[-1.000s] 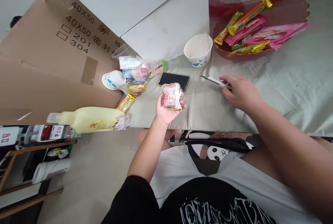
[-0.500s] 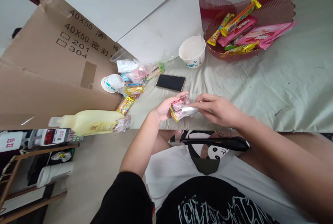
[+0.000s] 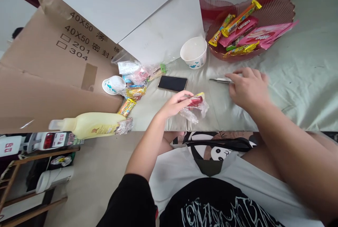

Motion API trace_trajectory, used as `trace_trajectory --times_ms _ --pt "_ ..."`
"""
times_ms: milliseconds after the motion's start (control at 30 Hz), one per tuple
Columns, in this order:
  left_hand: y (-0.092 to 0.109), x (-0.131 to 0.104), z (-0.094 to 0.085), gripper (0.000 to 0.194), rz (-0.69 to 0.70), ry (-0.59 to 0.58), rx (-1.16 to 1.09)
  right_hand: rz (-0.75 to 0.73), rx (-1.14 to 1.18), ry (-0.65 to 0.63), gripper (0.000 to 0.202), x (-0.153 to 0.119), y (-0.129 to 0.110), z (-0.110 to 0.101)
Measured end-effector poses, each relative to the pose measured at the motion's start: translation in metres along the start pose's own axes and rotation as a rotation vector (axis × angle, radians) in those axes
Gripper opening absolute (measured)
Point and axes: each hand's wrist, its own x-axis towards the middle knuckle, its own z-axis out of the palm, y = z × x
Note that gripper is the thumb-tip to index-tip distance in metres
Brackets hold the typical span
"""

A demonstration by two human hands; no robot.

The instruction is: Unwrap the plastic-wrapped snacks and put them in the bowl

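Observation:
Near the table's front edge, my left hand (image 3: 176,106) grips a small red and yellow snack packet (image 3: 195,101) with crumpled clear wrap hanging from it. Farther right, my right hand (image 3: 249,87) has its fingers bent over one end of a thin pen-like tool (image 3: 220,80), which lies low over the cloth and points left. A black phone (image 3: 173,83) rests just beyond my left hand. Behind the phone stands a white paper bowl (image 3: 194,52).
A glass bowl (image 3: 286,12) of wrapped snacks sits at the back right. Wrapped snacks (image 3: 136,90), a tipped paper cup (image 3: 114,85) and a yellow bottle (image 3: 96,124) lie at left, beside a cardboard box (image 3: 52,65). White panels stand behind.
My right hand has moved right and away from the packet, taking the thin tool to the cloth. In my left hand the packet has turned, and its clear wrap now hangs looser.

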Motion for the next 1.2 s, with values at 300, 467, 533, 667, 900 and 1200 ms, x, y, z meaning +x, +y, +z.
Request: trace_trajectory --times_ms 300,467,533,667,900,1200 --pt "-0.002 0.003 0.022 0.051 0.343 0.272 0.388 -0.560 0.464 -0.140 0.044 -0.009 -0.014 0.016" --pt "-0.018 -0.009 0.029 0.025 0.153 0.345 0.196 -0.504 0.350 -0.160 0.048 -0.010 -0.018 0.023" --pt "-0.028 -0.010 0.027 0.015 0.108 0.459 0.076 -0.487 0.298 -0.196 0.041 -0.010 -0.021 0.023" --pt "-0.048 -0.018 0.011 0.015 0.064 0.684 -0.022 -0.371 0.326 -0.205 0.027 -0.008 -0.024 0.018" --pt "-0.057 -0.029 -0.007 0.030 0.023 0.796 0.126 -0.246 0.360 -0.035 0.015 -0.009 -0.020 0.013" --pt "-0.026 -0.009 0.014 0.012 0.237 0.301 0.475 -0.437 0.086 -0.082 0.017 -0.006 -0.025 0.019"
